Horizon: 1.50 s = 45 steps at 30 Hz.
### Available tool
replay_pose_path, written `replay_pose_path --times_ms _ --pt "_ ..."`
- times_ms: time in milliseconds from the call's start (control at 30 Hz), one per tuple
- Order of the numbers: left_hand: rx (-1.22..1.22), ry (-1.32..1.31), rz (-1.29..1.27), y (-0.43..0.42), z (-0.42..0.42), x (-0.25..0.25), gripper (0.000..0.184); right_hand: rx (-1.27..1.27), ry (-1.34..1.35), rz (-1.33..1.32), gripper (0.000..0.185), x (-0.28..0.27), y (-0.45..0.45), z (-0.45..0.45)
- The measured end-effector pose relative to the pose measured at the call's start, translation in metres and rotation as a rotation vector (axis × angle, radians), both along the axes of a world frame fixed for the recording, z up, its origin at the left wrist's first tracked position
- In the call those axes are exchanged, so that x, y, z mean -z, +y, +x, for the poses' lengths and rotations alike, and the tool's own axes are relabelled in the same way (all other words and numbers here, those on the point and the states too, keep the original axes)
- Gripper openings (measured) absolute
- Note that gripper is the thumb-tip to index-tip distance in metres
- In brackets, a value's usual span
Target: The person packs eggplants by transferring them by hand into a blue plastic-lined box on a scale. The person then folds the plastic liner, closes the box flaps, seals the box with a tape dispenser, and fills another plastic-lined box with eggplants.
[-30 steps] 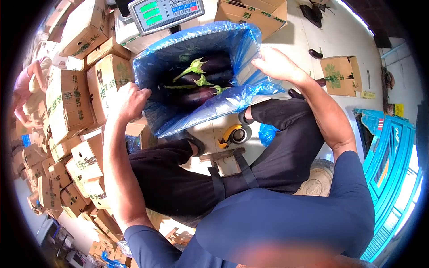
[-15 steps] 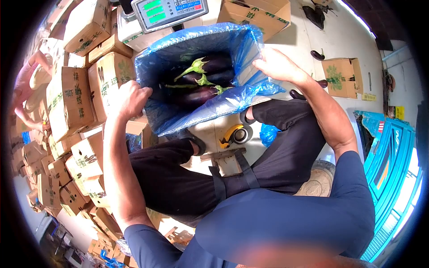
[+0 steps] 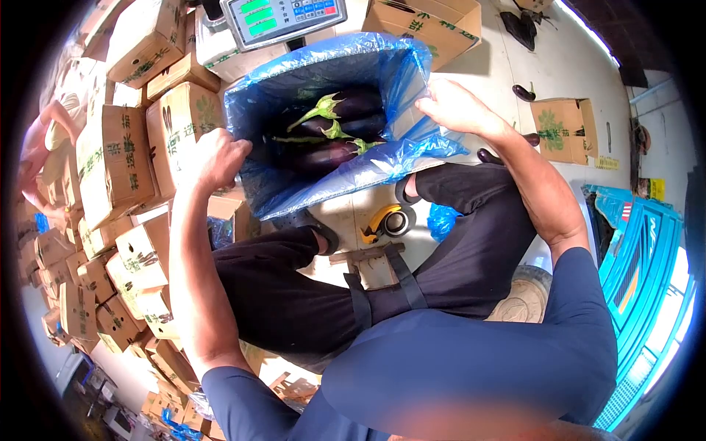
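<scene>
In front of me is a box lined with a blue plastic bag (image 3: 316,200), its edges folded out over the rim. Several dark purple eggplants (image 3: 357,105) with green stems lie inside it. At the box's left side my left hand (image 3: 220,158) is closed with its fingers curled on the bag's edge. My right hand (image 3: 460,106) grips the bag's edge at the right side, fingers pinched together. The box walls are hidden under the plastic.
A digital scale display (image 3: 283,18) stands behind the box. Stacked cartons (image 3: 114,165) fill the left, where another person (image 3: 48,147) works. A yellow tape dispenser (image 3: 382,220) lies on the floor between my feet. Loose eggplants (image 3: 523,92) and an open carton (image 3: 565,131) are at right.
Both hands keep hold of the bag and have barely moved. The bag's far and near edges have shifted up slightly. The other person at left has moved a little.
</scene>
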<state>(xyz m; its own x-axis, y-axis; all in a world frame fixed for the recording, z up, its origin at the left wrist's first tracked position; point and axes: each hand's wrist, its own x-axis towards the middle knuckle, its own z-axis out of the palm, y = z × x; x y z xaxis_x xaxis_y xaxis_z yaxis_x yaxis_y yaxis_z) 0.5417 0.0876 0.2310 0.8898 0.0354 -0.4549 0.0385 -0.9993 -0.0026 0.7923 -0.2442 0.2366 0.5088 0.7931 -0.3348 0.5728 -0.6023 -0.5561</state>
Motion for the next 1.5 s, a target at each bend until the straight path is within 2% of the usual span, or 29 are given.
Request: replay_pose_path --times_ms 167,367,467,567,633,667,733,800,867,933,967,1167,1267,1367,1500 --pt "0.14 -0.121 0.068 0.008 -0.006 0.014 0.027 0.0 -0.029 0.002 0.032 0.007 -0.002 0.002" --pt "-0.1 0.067 -0.108 0.004 0.006 0.007 0.03 -0.051 -0.085 -0.021 0.033 0.023 0.0 0.003" --pt "-0.739 0.203 -0.325 -0.008 0.017 0.005 0.04 -0.102 -0.111 -0.067 0.036 0.054 0.004 0.014" --pt "-0.631 0.147 -0.492 0.014 0.01 0.037 0.051 -0.103 -0.048 -0.062 0.046 0.064 0.009 0.018" --pt "-0.789 0.151 -0.45 0.005 0.014 0.026 0.06 -0.088 -0.04 -0.007 0.06 0.053 0.015 0.014" --pt "-0.867 0.156 -0.43 0.002 0.015 0.019 0.064 -0.021 -0.011 -0.104 0.064 0.043 0.013 0.015" --pt "-0.895 0.099 -0.417 0.01 0.014 0.002 0.075 0.106 0.041 -0.294 0.072 -0.013 0.023 0.007" --pt "-0.876 -0.015 -0.373 0.021 0.006 -0.017 0.088 0.203 0.007 -0.123 0.072 -0.01 0.007 0.028" --pt "-0.961 -0.194 -0.295 0.022 -0.001 -0.035 0.087 0.332 -0.115 0.115 0.068 -0.013 -0.006 0.044" --pt "-1.014 -0.333 -0.299 0.02 -0.006 -0.042 0.083 0.427 -0.072 0.156 0.058 -0.021 -0.008 0.05" --pt "-1.051 -0.363 -0.326 0.016 -0.007 -0.046 0.076 0.473 -0.048 0.176 0.053 -0.023 -0.008 0.052" --pt "-0.955 -0.509 -0.345 0.016 -0.003 -0.039 0.057 0.403 0.038 0.255 0.038 -0.013 0.001 0.051" --pt "-0.879 -0.624 -0.355 0.006 0.002 -0.043 0.045 0.345 -0.017 0.325 0.038 -0.002 0.011 0.052" --pt "-0.733 -0.722 -0.377 -0.005 0.007 -0.037 0.04 0.156 -0.28 0.337 0.035 0.002 0.027 0.045" --pt "-0.655 -0.617 -0.363 -0.033 0.016 -0.049 0.037 0.051 -0.323 0.257 0.038 0.005 0.061 0.033"
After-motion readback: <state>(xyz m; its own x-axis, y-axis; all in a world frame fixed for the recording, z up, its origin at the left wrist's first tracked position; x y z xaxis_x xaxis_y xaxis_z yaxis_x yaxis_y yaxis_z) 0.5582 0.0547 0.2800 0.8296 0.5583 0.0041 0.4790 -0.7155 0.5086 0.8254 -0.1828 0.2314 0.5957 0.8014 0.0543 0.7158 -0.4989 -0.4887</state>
